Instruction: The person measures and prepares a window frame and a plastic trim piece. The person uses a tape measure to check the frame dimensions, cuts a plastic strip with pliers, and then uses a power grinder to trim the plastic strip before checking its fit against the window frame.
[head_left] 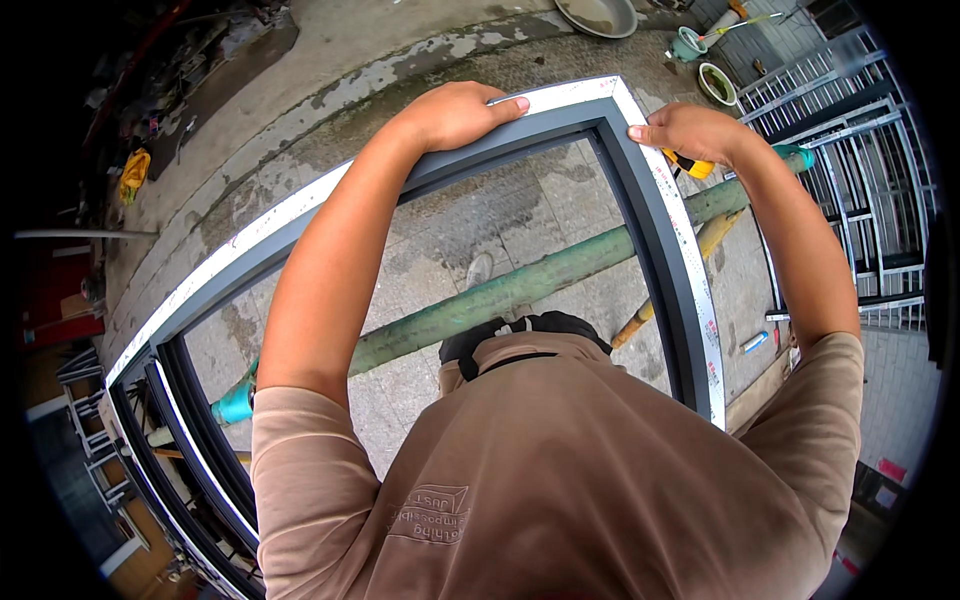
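The window frame (655, 240), grey with white film on its outer faces, spans the view from the lower left to right of centre, its far corner in the upper middle. The left hand (455, 112) has its grip clamped on the upper bar, thumb on the white face; the right hand (690, 133) has its grip closed on the outer edge just past that corner, thumb on top, fingers mostly hidden. I judge this hold sound: even pressure either side of the corner should limit twisting, and light thumbs would spare the film. The long left end lies well away from both hands, so it probably swings most; slow, level handling suits it. A green pole (500, 290) crosses diagonally beneath; whether it bears the weight, I cannot tell. Just outside the right bar are a yellow tool (695, 166), close under the right hand, and a blue tube (754, 342) on the paving (545, 220), leaving less margin there. Farther right, stacked metal frames (850, 190) make a hard limit. Beyond the upper bar, there seems more room, up to the white bowl (717, 85), green bucket (688, 44) and grey basin (598, 18) near the top.
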